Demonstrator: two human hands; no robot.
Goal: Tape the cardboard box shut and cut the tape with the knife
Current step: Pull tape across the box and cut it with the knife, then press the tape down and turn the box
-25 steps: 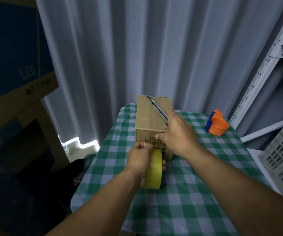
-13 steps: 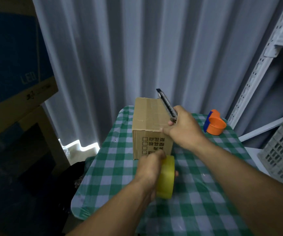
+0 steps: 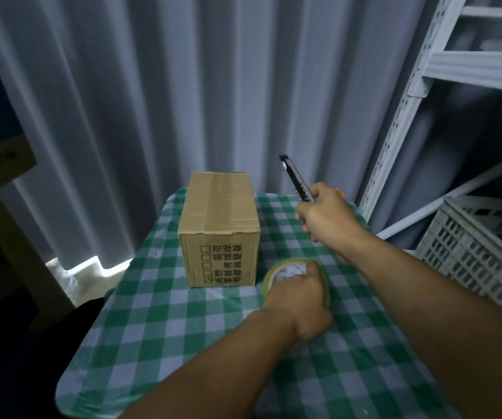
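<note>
A closed cardboard box (image 3: 220,219) stands on the green checked table (image 3: 165,322), with clear tape along its top seam and printed characters on its near face. My left hand (image 3: 299,300) rests on a yellow tape roll (image 3: 286,272) that lies flat on the cloth, just right of the box's near corner. My right hand (image 3: 323,217) is raised to the right of the box and grips a utility knife (image 3: 296,178), whose tip points up and away. Neither hand touches the box.
A grey curtain hangs behind the table. White metal shelving (image 3: 419,95) stands at the right, with a grey plastic crate (image 3: 479,252) below it. An orange object (image 3: 339,192) peeks out behind my right hand. Dark boxes sit at the left.
My left hand has lowered the tape roll flat onto the table, right of the box. My right hand has pulled the knife off the box and moved it right.
</note>
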